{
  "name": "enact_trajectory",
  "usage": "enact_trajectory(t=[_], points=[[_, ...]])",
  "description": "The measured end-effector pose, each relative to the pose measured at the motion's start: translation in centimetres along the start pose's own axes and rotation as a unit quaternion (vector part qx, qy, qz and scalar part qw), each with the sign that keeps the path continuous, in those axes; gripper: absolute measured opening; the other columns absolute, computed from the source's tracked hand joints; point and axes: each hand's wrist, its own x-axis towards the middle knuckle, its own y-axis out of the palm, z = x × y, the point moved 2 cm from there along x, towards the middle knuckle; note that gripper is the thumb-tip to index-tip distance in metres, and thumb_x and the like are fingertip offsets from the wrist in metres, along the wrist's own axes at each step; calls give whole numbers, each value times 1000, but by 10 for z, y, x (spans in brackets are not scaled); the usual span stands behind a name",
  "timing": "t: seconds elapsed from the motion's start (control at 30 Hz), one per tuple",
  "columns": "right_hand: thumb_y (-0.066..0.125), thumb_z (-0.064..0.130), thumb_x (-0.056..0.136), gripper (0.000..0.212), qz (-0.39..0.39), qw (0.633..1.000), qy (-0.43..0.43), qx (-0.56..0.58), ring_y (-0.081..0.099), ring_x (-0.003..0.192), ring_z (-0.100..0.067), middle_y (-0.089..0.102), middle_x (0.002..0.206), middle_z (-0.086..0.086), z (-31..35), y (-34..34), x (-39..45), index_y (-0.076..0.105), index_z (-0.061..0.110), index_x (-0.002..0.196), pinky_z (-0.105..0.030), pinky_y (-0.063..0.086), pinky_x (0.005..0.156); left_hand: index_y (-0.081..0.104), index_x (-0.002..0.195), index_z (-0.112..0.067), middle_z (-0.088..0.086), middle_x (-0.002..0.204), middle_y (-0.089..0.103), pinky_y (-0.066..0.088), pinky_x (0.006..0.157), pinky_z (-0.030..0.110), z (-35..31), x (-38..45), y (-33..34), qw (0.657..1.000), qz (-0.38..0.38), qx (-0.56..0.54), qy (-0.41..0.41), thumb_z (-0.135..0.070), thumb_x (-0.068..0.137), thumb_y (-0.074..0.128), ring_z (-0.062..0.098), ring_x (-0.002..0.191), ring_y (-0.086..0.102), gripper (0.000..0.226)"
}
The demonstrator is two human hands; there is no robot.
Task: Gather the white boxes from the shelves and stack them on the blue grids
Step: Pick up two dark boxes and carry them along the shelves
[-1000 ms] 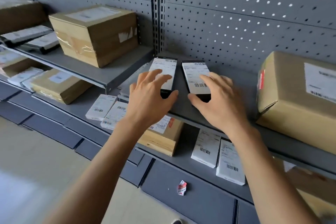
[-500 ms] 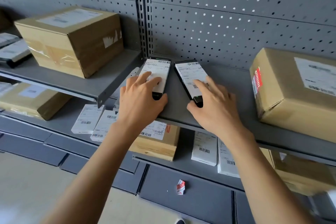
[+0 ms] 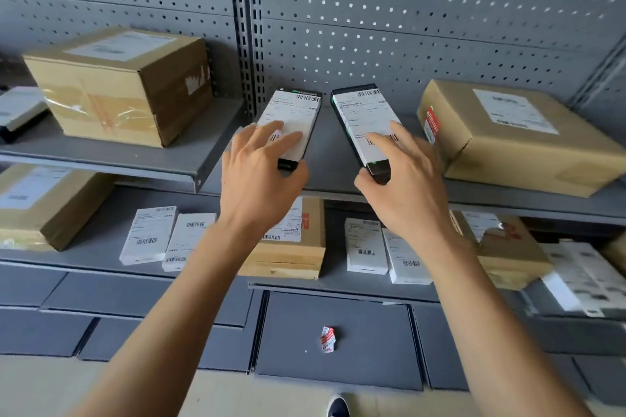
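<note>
Two flat dark boxes with white labels lie side by side on the middle shelf (image 3: 332,162). My left hand (image 3: 257,179) has its fingers on top of the left box (image 3: 298,112) and its thumb at the near end, pinching it. In the same way, my right hand (image 3: 406,186) pinches the near end of the right box (image 3: 359,112). Both boxes still rest on the shelf. On the shelf below lie two white boxes at the left (image 3: 149,234) and two more at the right (image 3: 364,244).
Large brown cartons stand on the shelf at the left (image 3: 115,85) and right (image 3: 515,139) of my hands. A flat brown box (image 3: 291,254) lies below them. A crumpled red-and-white paper (image 3: 328,339) lies on the grey base panels. Pegboard backs the shelves.
Both hands slid forward onto the two labelled boxes and closed on their near ends. The view shifted right and closer to the shelf.
</note>
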Motion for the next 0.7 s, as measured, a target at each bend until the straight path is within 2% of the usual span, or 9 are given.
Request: enact_trajectory(t=[0.13,0.4,0.7], points=[[63,32,86,52,-31,999,28,-15,37,135,-30,41,154,-1,-2,-31,-25,58,21,137,-47,37,111,68,129,-31,-5,146,55,39,104,50,-21,-10,-3,998,4,-36,49,-33,90,63,28,140,38,40],[63,33,88,53,-58,991,99,-71,36,135,-29,37,157,2,-28,-94,-77,55,24,140,-46,36,111,70,126,-32,-6,142,58,45,100,50,-83,-27,12,985,33,-100,134,-44,84,53,29,137,43,48],[61,36,89,54,-91,973,181,-109,33,139,-29,36,158,2,-95,-171,-150,54,25,142,-50,37,112,71,125,-32,-5,142,58,45,99,51,-183,-66,56,964,93,-146,202,-40,83,60,30,134,44,43]])
